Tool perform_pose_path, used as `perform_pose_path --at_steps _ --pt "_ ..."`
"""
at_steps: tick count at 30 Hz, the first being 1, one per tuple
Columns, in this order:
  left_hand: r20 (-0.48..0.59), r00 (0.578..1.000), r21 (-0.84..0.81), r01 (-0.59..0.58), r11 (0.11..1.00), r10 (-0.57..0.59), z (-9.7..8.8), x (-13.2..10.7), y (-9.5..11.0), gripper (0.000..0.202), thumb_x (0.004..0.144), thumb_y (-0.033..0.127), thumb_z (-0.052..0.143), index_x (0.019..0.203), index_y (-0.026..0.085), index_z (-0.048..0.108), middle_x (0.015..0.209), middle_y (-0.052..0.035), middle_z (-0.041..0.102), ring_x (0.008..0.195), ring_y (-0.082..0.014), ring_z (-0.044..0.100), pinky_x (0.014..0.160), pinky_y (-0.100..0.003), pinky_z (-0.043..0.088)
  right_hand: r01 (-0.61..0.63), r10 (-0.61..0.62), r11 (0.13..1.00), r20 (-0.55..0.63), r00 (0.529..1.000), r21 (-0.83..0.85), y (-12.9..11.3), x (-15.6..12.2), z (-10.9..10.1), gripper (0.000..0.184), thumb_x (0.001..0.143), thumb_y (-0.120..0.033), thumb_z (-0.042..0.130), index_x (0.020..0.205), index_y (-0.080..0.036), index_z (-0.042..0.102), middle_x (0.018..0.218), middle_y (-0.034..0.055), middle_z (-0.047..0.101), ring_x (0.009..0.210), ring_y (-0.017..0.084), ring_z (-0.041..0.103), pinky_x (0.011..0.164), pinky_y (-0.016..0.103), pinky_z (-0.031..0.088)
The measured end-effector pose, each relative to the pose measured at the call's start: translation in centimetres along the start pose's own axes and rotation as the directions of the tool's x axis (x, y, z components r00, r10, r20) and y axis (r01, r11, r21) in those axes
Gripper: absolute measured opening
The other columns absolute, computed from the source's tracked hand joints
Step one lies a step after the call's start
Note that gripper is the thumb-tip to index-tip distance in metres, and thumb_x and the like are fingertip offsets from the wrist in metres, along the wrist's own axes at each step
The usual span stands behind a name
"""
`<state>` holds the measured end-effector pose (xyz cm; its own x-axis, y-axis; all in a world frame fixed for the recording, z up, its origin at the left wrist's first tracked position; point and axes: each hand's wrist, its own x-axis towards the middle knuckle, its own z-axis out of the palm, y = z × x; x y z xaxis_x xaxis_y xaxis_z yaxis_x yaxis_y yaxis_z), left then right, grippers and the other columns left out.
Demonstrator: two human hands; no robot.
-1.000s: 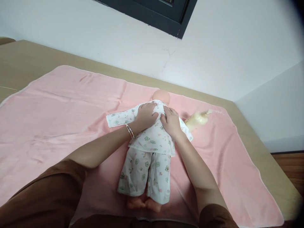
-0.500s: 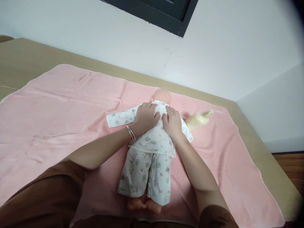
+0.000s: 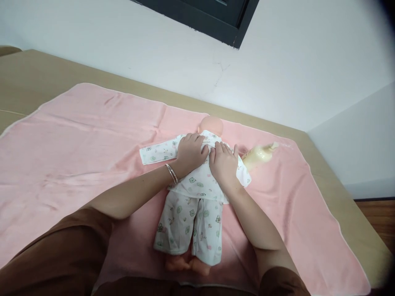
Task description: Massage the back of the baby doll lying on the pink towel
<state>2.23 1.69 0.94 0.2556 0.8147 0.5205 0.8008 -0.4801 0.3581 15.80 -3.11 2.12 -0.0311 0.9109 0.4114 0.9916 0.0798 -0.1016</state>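
While the left hand and right hand rested open-palmed on it, the white-pyjamaed plastic baby doll lay on the pink fleece blanket. Its long axis pointed head-first toward the white wall.

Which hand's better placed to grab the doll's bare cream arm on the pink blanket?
Right, probably. The right hand rests on the white printed shirt beside the bare cream plastic arm; the left hand lies farther off, by the flat sleeve.

No readable text, labels or numbers.
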Motion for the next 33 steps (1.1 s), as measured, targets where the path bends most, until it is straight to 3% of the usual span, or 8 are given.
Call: perform_pose_path --at_steps 4,7,13,18,21,24,29,33 --pt "0.022 0.999 -0.061 -0.021 0.998 0.023 1.1 0.6 -0.8 0.046 0.088 0.024 0.046 0.13 0.009 0.056 0.125 -0.0155 0.064 0.117 -0.0301 0.055 0.104 -0.046 0.041 -0.001 -0.024 0.986 0.145 0.989 0.167 1.6 1.3 0.6 0.053 0.102 -0.039 0.031 0.148 -0.013 0.041 0.153 0.0173 0.043 0.144 0.031 0.036 0.119 0.055 0.021" --pt "0.008 0.999 -0.081 -0.037 0.996 0.038 1.7 0.8 -1.3 0.044 0.088 0.023 0.047 0.128 0.011 0.058 0.125 -0.0134 0.065 0.119 -0.0293 0.056 0.106 -0.046 0.04 -0.012 -0.027 0.976 0.173 0.985 0.216 2.3 1.8 0.6 0.054 0.101 -0.04 0.035 0.149 -0.016 0.04 0.155 0.0156 0.041 0.146 0.029 0.034 0.12 0.056 0.019" --pt "-0.017 0.983 0.023 -0.185 0.983 0.185 0.9 0.6 -0.7 0.034 0.093 0.02 0.044 0.121 0.01 0.062 0.117 -0.014 0.068 0.108 -0.0274 0.062 0.097 -0.042 0.048 -0.028 0.005 0.99 0.161 0.987 0.138 1.1 1.3 -0.2 0.051 0.103 -0.034 0.03 0.148 -0.014 0.041 0.153 0.0177 0.044 0.144 0.032 0.036 0.117 0.058 0.022" --pt "-0.104 0.966 0.138 -0.222 0.965 0.237 0.3 -0.4 0.2 0.027 0.098 0.022 0.04 0.102 0.014 0.066 0.106 -0.0124 0.07 0.103 -0.0264 0.064 0.09 -0.039 0.051 0.007 -0.007 1.0 0.106 0.994 -0.008 0.0 0.4 -0.6 0.049 0.104 -0.03 0.029 0.143 -0.008 0.047 0.142 0.0214 0.055 0.137 0.032 0.047 0.118 0.055 0.02" --pt "-0.124 0.969 0.138 -0.194 0.971 0.212 0.2 -0.7 0.5 0.026 0.097 0.022 0.041 0.095 0.015 0.066 0.102 -0.0111 0.07 0.101 -0.0256 0.065 0.085 -0.036 0.052 0.021 -0.016 0.997 0.067 0.998 -0.073 -0.6 0.0 -0.7 0.048 0.103 -0.029 0.03 0.137 -0.005 0.053 0.136 0.023 0.06 0.13 0.032 0.054 0.118 0.053 0.022" --pt "-0.083 0.989 0.118 -0.111 0.987 0.121 0.0 -0.5 0.5 0.023 0.094 0.023 0.044 0.1 0.014 0.065 0.103 -0.0109 0.07 0.099 -0.0264 0.065 0.082 -0.037 0.053 0.001 0.002 0.999 0.072 0.997 -0.049 -0.6 0.0 -0.5 0.048 0.103 -0.029 0.029 0.138 -0.005 0.052 0.138 0.023 0.058 0.133 0.033 0.051 0.118 0.053 0.023" --pt "-0.01 0.999 0.08 -0.045 0.996 0.046 0.4 0.1 0.1 0.035 0.093 0.025 0.044 0.12 0.01 0.061 0.116 -0.0156 0.067 0.115 -0.0316 0.059 0.1 -0.045 0.047 -0.01 -0.013 0.991 0.169 0.985 0.134 1.0 1.0 0.3 0.055 0.101 -0.032 0.03 0.149 -0.007 0.037 0.155 0.02 0.039 0.147 0.033 0.031 0.119 0.054 0.023" --pt "0.028 0.999 0.026 -0.027 0.999 0.026 0.8 0.3 -0.3 0.04 0.094 0.027 0.042 0.126 0.009 0.059 0.126 -0.0173 0.064 0.124 -0.0323 0.054 0.108 -0.05 0.041 -0.013 -0.024 0.979 0.181 0.983 0.202 1.7 1.4 0.7 0.057 0.1 -0.035 0.03 0.151 -0.01 0.034 0.158 0.0181 0.035 0.149 0.032 0.027 0.12 0.055 0.021"
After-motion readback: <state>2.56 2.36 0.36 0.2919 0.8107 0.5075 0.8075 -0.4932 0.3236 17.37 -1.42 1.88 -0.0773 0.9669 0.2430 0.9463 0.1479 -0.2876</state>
